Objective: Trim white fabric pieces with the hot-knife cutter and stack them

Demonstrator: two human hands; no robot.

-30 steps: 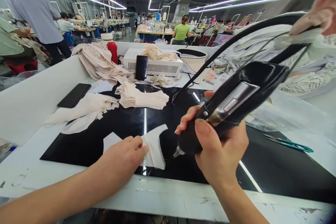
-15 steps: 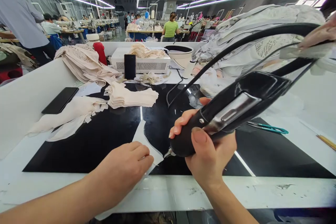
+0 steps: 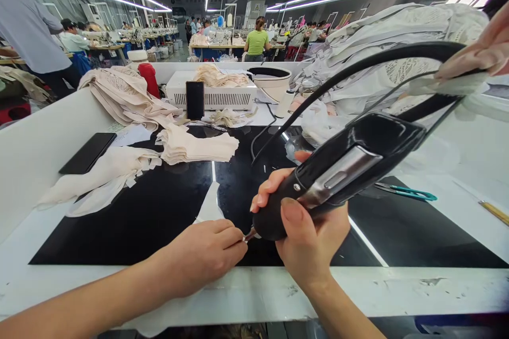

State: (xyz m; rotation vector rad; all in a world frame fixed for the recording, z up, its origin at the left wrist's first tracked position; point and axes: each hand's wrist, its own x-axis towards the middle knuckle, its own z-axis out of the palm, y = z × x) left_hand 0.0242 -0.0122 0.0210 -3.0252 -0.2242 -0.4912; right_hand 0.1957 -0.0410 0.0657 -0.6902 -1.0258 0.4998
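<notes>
My right hand [image 3: 310,243] is wrapped round a black corded hand-held power tool [image 3: 338,164] with a silver lever on its side. The tool slants down to the left, its narrow metal tip [image 3: 250,234] touching or almost touching the fingertips of my left hand [image 3: 214,249]. Those fingers are closed in a pinch on a small white fabric piece [image 3: 211,202] that lies on the black board [image 3: 159,212]. My left hand covers the lower part of the piece, so its edge by the tip is hidden.
A stack of cream fabric pieces [image 3: 199,145] and a looser fabric bundle [image 3: 107,169] lie left. Teal-handled scissors [image 3: 413,192] rest at right. Behind stand a phone [image 3: 194,100], a white vented box [image 3: 222,97] and a large fabric heap [image 3: 382,47]. Black cables [image 3: 366,58] arch overhead.
My left hand has moved right, up to the tool's tip, and now hides more of the white fabric piece. The tool and my right hand have shifted slightly left.
</notes>
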